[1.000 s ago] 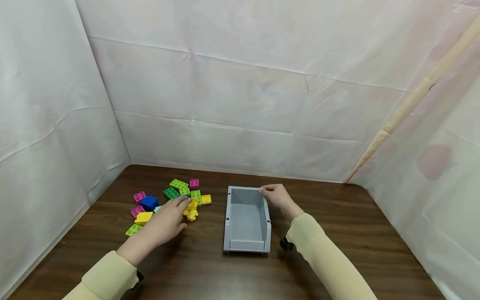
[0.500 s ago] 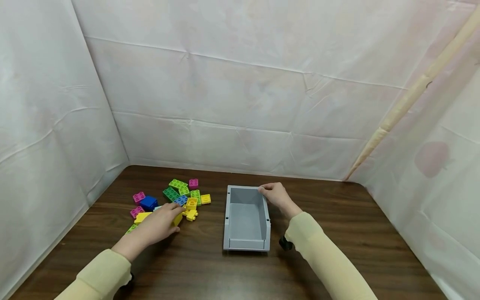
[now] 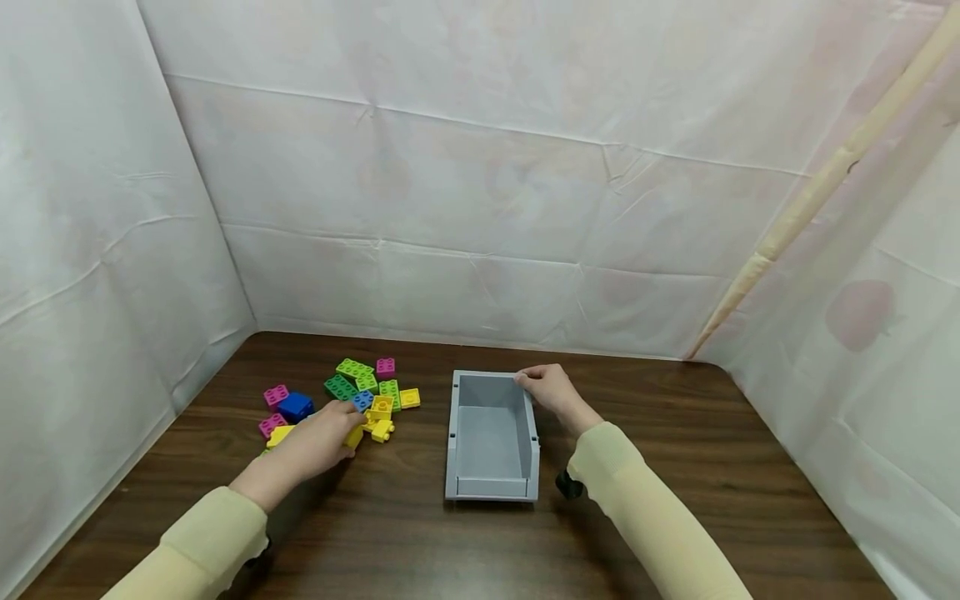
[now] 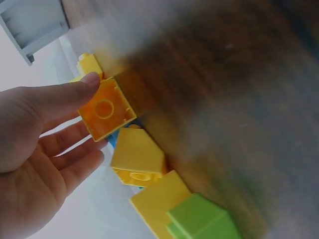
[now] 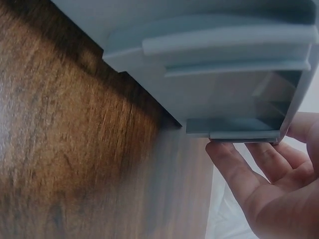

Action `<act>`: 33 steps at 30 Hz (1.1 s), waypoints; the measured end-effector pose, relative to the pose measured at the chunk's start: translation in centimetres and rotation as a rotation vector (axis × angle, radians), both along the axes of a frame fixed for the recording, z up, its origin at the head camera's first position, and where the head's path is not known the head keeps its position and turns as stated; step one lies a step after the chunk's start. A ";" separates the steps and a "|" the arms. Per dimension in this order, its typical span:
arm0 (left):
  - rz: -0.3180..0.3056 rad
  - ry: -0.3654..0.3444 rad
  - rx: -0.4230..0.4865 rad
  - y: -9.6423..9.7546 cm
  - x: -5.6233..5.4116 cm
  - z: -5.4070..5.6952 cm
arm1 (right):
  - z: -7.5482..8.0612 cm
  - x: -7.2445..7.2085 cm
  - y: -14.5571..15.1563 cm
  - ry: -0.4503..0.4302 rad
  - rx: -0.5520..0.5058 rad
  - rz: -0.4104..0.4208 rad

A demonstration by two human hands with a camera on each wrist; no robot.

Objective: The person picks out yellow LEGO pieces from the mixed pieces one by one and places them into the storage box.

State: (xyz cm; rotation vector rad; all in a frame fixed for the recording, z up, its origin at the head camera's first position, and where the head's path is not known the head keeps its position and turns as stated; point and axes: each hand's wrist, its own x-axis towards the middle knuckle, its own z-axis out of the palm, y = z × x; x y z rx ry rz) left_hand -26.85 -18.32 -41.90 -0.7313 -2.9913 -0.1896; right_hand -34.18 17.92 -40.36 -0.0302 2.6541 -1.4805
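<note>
My left hand (image 3: pixel 318 440) is among the loose toy building bricks on the left of the table. It pinches a yellow building brick (image 4: pixel 105 110) between thumb and fingers, the brick's hollow underside showing in the left wrist view. Other yellow bricks (image 4: pixel 138 155) and a lime green brick (image 4: pixel 207 219) lie close beside it. My right hand (image 3: pixel 553 392) grips the far right corner of a grey plastic bin (image 3: pixel 531 479), thumb over the rim. In the right wrist view the fingers touch the outside of the bin (image 5: pixel 229 94). Inside, the bin holds nothing.
Behind the left hand lie a dark blue brick (image 3: pixel 296 407), pink bricks (image 3: pixel 386 367), a dark green brick (image 3: pixel 341 387) and several lime green ones (image 3: pixel 354 369). Pale fabric (image 3: pixel 480 183) hangs along the back and sides of the brown wooden table (image 3: pixel 675 433).
My left hand has drawn back a little toward the left and lowered onto the yellow brick, uncovering a light blue brick and other yellow ones. My right hand and the bin stay in place.
</note>
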 end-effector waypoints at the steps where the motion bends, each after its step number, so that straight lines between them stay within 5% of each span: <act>1: -0.001 -0.008 -0.007 0.0 -0.1 0.1 | 0.0 0.0 0.0 0.001 0.000 0.000; 17: 0.031 -0.167 -0.021 0.9 -0.6 2.2 | 0.4 0.3 -0.2 -0.029 0.008 -0.017; 33: -0.043 -0.102 -0.007 1.9 -0.8 6.0 | 0.3 0.0 -0.1 -0.027 0.002 -0.014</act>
